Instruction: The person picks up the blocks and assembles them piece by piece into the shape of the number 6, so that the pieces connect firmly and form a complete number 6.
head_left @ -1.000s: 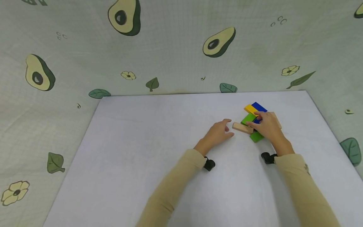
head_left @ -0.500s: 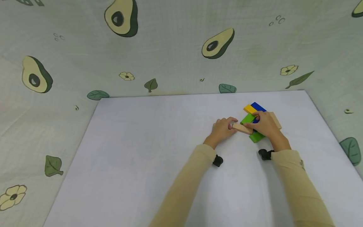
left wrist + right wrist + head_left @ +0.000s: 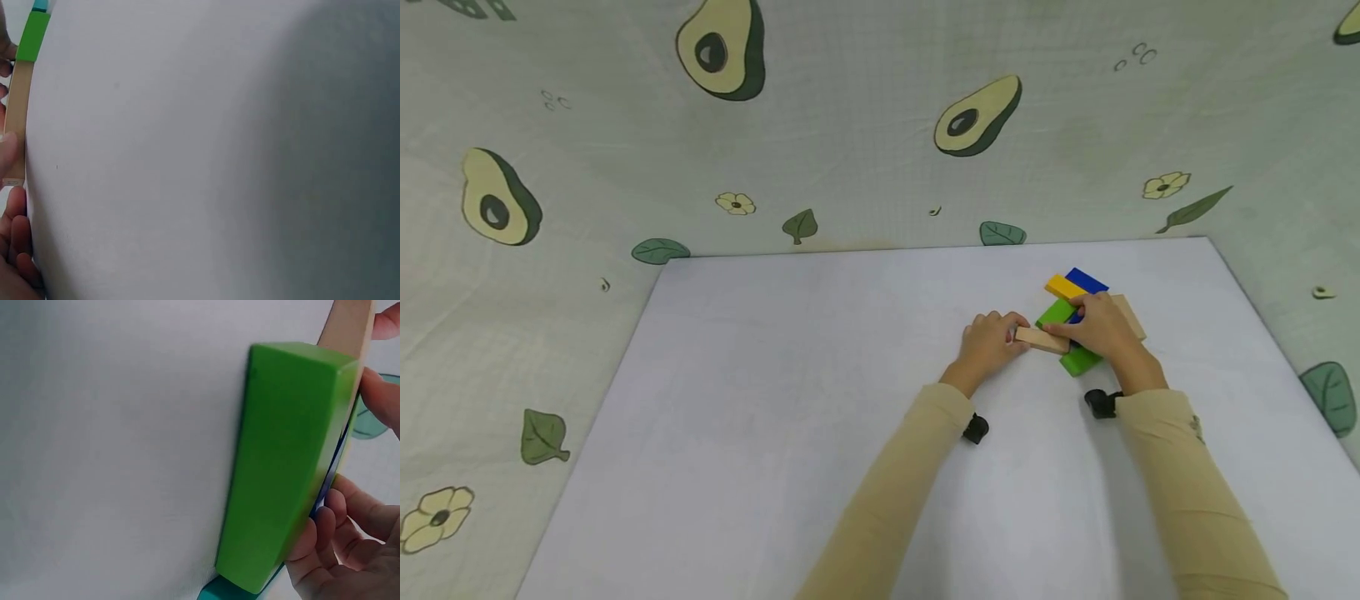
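My left hand [image 3: 988, 348] pinches the near-left end of a plain wooden block [image 3: 1043, 340]; in the left wrist view its thumb [image 3: 7, 153] lies along the block's side. My right hand [image 3: 1108, 335] is curled over the right end of a cluster of coloured blocks. Its thumb touches the wooden block and its fingertips sit at a dark blue block [image 3: 1077, 318], mostly covered. One green block [image 3: 1056, 312] lies behind the wooden one, another green block [image 3: 1081, 361] in front. In the right wrist view, fingers [image 3: 303, 540] press against the front green block's edge.
Behind the hands lie a yellow block [image 3: 1064, 287] and a blue block [image 3: 1087, 281]. A second plain wooden block [image 3: 1129, 317] is right of the right hand. A teal block [image 3: 228, 589] shows beside the front green one. All rest on a white table [image 3: 775, 400] backed by avocado-print cloth.
My left hand has moved right and forward and taken hold of the wooden block's left end. The right hand and the other blocks have barely moved.
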Action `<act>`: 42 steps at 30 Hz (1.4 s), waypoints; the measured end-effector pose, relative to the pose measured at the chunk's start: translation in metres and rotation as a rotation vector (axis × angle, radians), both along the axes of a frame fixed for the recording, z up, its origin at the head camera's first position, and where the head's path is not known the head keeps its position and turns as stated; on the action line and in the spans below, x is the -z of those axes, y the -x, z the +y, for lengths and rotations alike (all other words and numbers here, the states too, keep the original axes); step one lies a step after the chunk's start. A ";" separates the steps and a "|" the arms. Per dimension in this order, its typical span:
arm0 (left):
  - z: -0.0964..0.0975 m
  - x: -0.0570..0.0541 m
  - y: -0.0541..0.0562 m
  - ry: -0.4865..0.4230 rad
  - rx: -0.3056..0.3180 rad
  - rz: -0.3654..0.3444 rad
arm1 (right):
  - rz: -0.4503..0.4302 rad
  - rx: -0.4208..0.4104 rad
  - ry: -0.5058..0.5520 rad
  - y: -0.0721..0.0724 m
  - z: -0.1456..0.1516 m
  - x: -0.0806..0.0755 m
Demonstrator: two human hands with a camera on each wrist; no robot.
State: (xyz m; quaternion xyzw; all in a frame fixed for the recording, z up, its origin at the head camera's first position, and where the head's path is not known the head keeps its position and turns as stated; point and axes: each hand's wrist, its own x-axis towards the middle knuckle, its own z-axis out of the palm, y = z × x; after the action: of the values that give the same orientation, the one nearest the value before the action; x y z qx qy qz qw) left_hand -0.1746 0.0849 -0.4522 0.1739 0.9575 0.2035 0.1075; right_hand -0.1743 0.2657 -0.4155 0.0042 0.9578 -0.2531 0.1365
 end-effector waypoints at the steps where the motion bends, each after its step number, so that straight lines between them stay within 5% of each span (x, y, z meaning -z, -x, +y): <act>1: 0.000 0.000 0.000 0.002 0.003 0.000 | 0.004 -0.001 -0.010 0.000 0.000 0.000; 12: -0.004 -0.007 -0.006 0.036 0.046 0.024 | 0.052 -0.026 -0.125 -0.001 -0.003 -0.001; 23: -0.025 -0.014 -0.011 -0.171 0.030 0.015 | 0.085 0.007 -0.099 -0.004 -0.007 -0.002; 36: -0.085 -0.015 -0.019 -0.298 -0.070 0.032 | 0.197 0.030 0.035 -0.006 -0.036 -0.008; 42: -0.116 -0.019 -0.023 -0.310 -0.145 0.025 | 0.165 0.051 0.134 -0.007 -0.051 -0.004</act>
State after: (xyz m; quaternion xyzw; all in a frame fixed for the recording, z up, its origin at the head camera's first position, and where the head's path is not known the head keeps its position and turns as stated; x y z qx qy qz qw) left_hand -0.1511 -0.0308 -0.4327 0.1213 0.9259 0.3539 0.0524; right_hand -0.1675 0.2143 -0.4111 -0.0013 0.9462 -0.3197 0.0507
